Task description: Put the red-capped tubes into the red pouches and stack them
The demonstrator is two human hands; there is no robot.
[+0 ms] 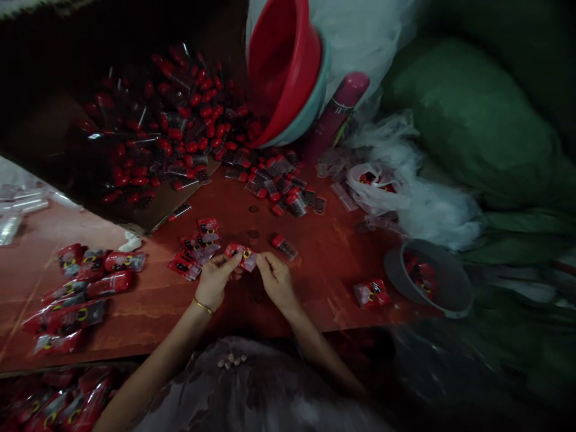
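Between my two hands is a small red printed plastic packet [243, 254]. My left hand [215, 281] pinches its left side, thumb on top. The fingers of my right hand [275, 277] are closed at its right end. Just left of my left hand lies a small pile of similar red packets [191, 258]. A small clear container with a red cap [284, 246] and dark contents rests on the table beyond my right hand. More red-capped containers [288, 186] are heaped farther back.
An open cardboard box [180, 201] on its side spills red-capped containers. Filled red packets [96, 270] lie at left. Red and teal basins [310, 114], a pink spray can [337, 111], a plastic bag [418, 192] and a grey bucket [450, 309] stand at back and right. One packet [371, 294] lies beside the bucket.
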